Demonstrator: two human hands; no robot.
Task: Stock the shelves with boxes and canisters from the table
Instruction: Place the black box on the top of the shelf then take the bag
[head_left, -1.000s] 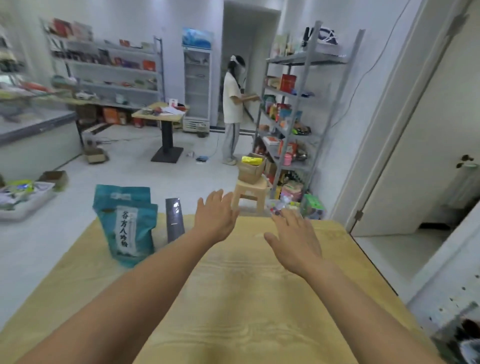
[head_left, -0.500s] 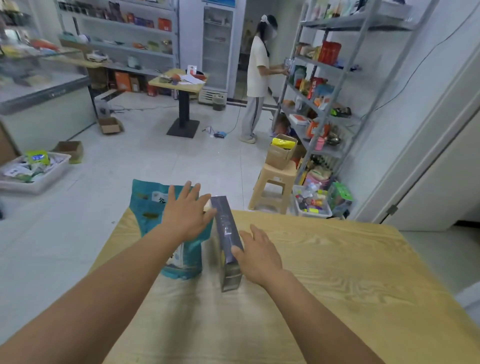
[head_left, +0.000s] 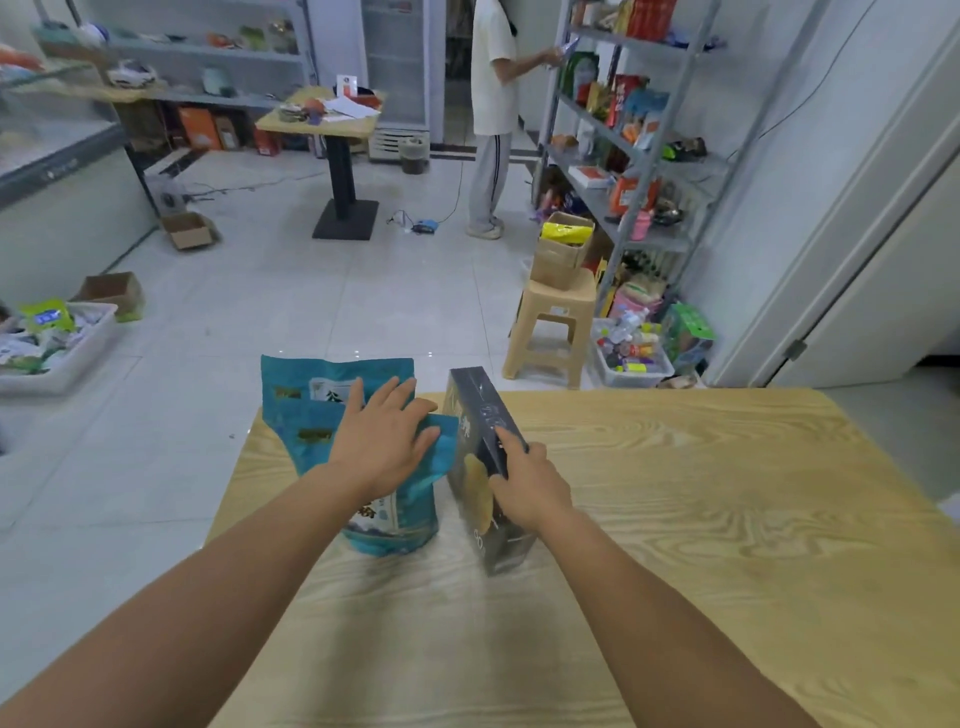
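Observation:
Two teal pouches (head_left: 306, 410) stand one behind the other at the far left corner of the wooden table (head_left: 675, 519). My left hand (head_left: 382, 441) lies flat against the front pouch, fingers straight. Beside them stands a dark blue box (head_left: 478, 452), upright on its narrow end. My right hand (head_left: 524, 486) grips the box at its right edge, fingers over the top and side. The grey metal shelves (head_left: 644, 171) with packaged goods stand across the floor at the right wall.
A beige plastic stool (head_left: 553, 327) carrying a cardboard box with a yellow bag stands between table and shelves. A clear bin (head_left: 631, 358) of small items lies by the shelf foot. A person (head_left: 493, 104) stands at the shelves. A white tray (head_left: 57, 348) sits on the floor left.
My view has tipped down and closer to the table. Both hands went left from mid-table: the left onto the front pouch, the right onto the dark box, which it now grips.

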